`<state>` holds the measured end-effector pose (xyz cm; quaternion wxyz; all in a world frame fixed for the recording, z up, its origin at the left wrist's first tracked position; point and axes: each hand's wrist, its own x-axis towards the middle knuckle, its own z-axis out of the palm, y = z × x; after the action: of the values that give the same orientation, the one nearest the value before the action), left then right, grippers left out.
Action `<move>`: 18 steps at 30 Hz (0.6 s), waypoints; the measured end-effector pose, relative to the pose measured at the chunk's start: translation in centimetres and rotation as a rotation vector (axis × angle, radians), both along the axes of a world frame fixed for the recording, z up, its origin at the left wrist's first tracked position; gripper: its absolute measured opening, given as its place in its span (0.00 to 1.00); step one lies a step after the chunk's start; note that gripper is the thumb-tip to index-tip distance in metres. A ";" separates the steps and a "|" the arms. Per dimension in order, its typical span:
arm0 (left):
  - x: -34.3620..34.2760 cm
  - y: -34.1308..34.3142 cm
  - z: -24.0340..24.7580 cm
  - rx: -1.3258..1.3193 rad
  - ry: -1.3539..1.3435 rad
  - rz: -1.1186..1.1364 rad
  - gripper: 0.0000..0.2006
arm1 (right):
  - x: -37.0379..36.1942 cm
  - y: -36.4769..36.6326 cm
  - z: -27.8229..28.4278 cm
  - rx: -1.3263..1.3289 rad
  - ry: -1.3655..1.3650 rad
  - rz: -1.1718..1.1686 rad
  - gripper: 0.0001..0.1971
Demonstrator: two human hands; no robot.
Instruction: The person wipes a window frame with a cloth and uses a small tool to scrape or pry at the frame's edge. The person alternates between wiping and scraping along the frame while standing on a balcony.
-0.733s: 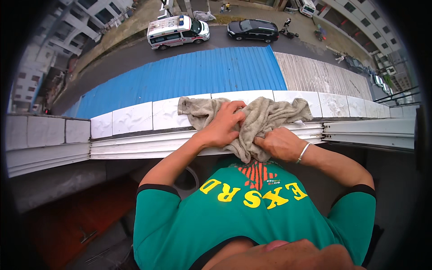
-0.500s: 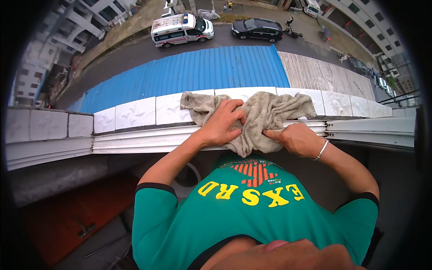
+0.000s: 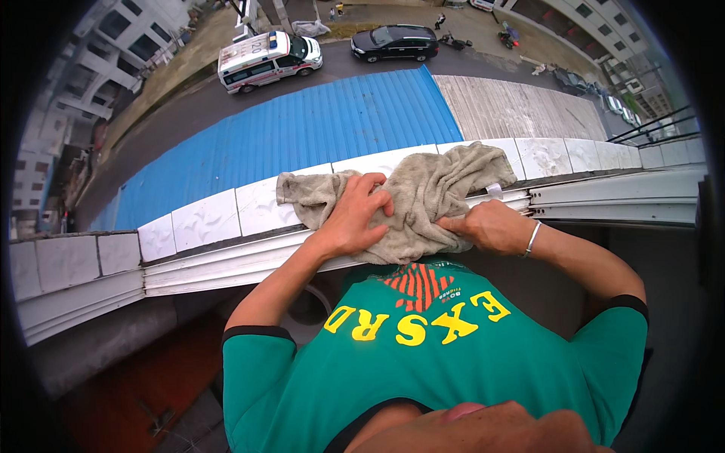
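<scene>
A grey-beige towel [image 3: 423, 204] lies crumpled over the white window track [image 3: 219, 264] and the tiled ledge [image 3: 260, 204] beyond it. My left hand [image 3: 355, 215] grips the towel near its left part, fingers curled over the cloth and thumb apart from them. At the towel's right side, my right hand [image 3: 495, 226] is closed on the cloth, with the index finger stretched along it toward the left. Cloth hides the track under both hands and some of the right fingertips. A bit of white [image 3: 494, 190] shows at the towel's edge above the right hand.
Past the ledge lies a blue corrugated roof [image 3: 302, 136], with a grey roof [image 3: 521, 106] beside it. Farther down, a white van [image 3: 268, 62] and a black car [image 3: 394, 43] stand on the road. A dark round opening [image 3: 306, 306] sits below the track.
The view has turned slightly, shifting the outside scene left in the picture. The towel's lower part between my hands looks wider and less bunched. Both hands remain on it.
</scene>
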<state>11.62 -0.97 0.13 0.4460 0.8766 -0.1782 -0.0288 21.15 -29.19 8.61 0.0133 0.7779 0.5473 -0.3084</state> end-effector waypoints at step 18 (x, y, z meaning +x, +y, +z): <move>0.5 2.6 1.7 -0.954 0.489 0.067 0.46 | -2.9 6.5 -7.2 0.905 0.783 -0.637 0.12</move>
<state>12.15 1.62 1.80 0.8241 0.5494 -0.0341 -0.1337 18.27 -22.71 1.45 -0.6044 0.6611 0.3310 -0.2967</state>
